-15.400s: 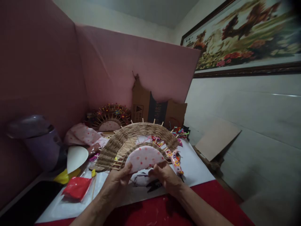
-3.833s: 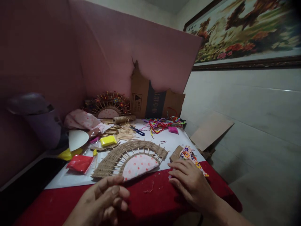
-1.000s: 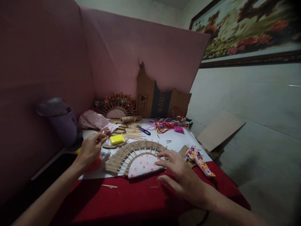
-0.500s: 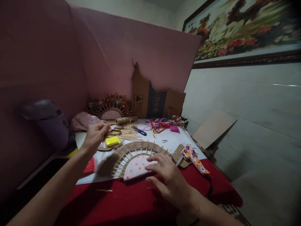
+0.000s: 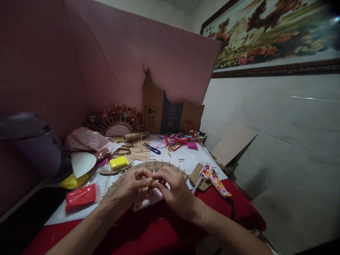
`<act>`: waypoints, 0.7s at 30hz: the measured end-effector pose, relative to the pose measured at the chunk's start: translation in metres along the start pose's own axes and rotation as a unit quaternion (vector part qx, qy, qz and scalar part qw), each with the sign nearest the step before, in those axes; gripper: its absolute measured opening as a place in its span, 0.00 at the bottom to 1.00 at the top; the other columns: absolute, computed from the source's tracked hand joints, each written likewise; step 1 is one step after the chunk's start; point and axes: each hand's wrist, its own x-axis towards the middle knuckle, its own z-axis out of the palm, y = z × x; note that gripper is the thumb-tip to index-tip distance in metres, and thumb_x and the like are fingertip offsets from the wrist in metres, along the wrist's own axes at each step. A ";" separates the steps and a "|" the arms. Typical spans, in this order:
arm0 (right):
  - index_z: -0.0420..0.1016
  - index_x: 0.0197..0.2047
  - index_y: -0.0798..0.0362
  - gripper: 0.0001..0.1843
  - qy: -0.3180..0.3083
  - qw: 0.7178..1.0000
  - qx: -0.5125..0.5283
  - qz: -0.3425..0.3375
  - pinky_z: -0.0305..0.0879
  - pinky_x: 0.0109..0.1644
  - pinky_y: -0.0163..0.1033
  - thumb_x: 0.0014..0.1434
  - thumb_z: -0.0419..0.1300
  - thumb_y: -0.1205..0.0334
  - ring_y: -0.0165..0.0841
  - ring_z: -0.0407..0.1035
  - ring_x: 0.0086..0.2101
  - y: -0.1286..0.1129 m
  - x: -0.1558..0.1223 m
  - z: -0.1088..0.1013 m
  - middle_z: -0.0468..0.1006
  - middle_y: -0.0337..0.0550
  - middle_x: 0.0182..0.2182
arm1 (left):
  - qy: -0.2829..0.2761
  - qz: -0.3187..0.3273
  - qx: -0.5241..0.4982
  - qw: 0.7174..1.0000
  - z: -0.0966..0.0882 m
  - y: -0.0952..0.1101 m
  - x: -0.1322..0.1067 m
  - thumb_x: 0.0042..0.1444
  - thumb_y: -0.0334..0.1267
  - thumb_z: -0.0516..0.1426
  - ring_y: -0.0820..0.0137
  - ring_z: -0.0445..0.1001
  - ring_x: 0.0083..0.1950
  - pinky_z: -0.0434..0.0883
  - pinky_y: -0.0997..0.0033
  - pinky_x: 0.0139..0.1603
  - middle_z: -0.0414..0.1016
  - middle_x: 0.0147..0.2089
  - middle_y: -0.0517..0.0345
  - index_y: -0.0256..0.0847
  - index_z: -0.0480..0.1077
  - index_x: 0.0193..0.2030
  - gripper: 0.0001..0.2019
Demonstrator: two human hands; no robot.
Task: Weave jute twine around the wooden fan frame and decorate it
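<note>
My left hand [image 5: 135,184] and my right hand [image 5: 176,187] meet in front of me, both closed in a pinch. Between their fingertips shows a small yellow piece [image 5: 153,181], which looks like soft clay and is mostly covered by the fingers. Beneath them lies a half-round woven twine fan [image 5: 156,165] with thin sticks. Its dotted fabric centre [image 5: 140,202] is largely hidden by my hands. To the left sit a yellow clay packet [image 5: 118,162] and a red clay packet [image 5: 81,197].
A flowered glue gun [image 5: 216,180] rests on cardboard at the right. Further back are blue snips [image 5: 152,148], wooden sticks [image 5: 140,154], a twine roll [image 5: 134,136], coloured pipe cleaners [image 5: 180,140] and a decorated fan [image 5: 119,122]. A purple bin [image 5: 39,152] stands left.
My left hand has come down and right to meet my right hand over the fan. My right hand has closed from spread fingers to a pinch. The view has turned slightly.
</note>
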 end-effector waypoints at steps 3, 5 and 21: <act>0.73 0.38 0.53 0.07 -0.007 1.000 -0.012 -0.006 0.63 0.37 0.37 0.59 0.54 0.68 0.33 0.66 0.34 0.006 -0.005 0.002 0.72 0.43 0.31 | 0.011 -0.005 0.019 1.000 0.001 -0.003 -0.001 0.42 0.34 0.65 0.74 0.68 0.21 0.62 0.78 0.21 0.73 0.23 0.55 0.34 0.69 0.26 0.09; 0.73 0.37 0.53 0.08 -0.001 1.000 -0.025 -0.016 0.63 0.36 0.37 0.60 0.52 0.68 0.33 0.66 0.32 0.007 -0.007 0.001 0.72 0.43 0.30 | 0.019 -0.010 0.014 1.000 0.003 -0.003 -0.002 0.41 0.35 0.65 0.75 0.68 0.21 0.63 0.78 0.22 0.73 0.22 0.55 0.34 0.68 0.25 0.09; 0.63 0.31 0.54 0.13 0.150 0.884 0.383 0.221 0.60 0.22 0.31 0.59 0.53 0.53 0.24 0.60 0.19 0.013 0.008 -0.010 0.65 0.35 0.23 | 0.086 0.034 -0.069 0.993 0.004 0.013 -0.002 0.42 0.36 0.65 0.79 0.64 0.23 0.60 0.82 0.23 0.68 0.22 0.61 0.35 0.72 0.33 0.11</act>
